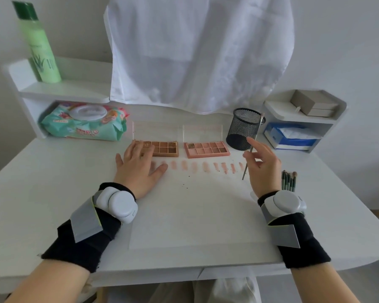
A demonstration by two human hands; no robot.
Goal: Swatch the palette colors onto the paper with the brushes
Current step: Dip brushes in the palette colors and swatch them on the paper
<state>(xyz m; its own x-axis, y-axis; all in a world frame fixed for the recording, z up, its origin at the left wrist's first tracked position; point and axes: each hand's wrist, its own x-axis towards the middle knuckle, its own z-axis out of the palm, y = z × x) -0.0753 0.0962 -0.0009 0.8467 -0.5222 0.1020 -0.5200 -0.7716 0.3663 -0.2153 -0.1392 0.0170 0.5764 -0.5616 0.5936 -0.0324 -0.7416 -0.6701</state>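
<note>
Brush (251, 149) pinched in right grip (263, 169) beside mesh cup (242, 130); left grip (138, 167) flat, fingers apart, on paper (195, 204).

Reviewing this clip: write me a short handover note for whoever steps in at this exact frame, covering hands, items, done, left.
Left hand: flat, fingers straight, resting on the paper and the brown palette's near-left corner.
Right hand: raised, loosely pinching a thin brush, which slants up toward the mesh cup.
Pink palette sits open beside the brown one. Spare brushes lie right of the paper.
Done: a row of pinkish swatches along the paper's far edge.
Left: judging by the bare paper below that row, more colors probably remain; which pans were used cannot be told.
</note>
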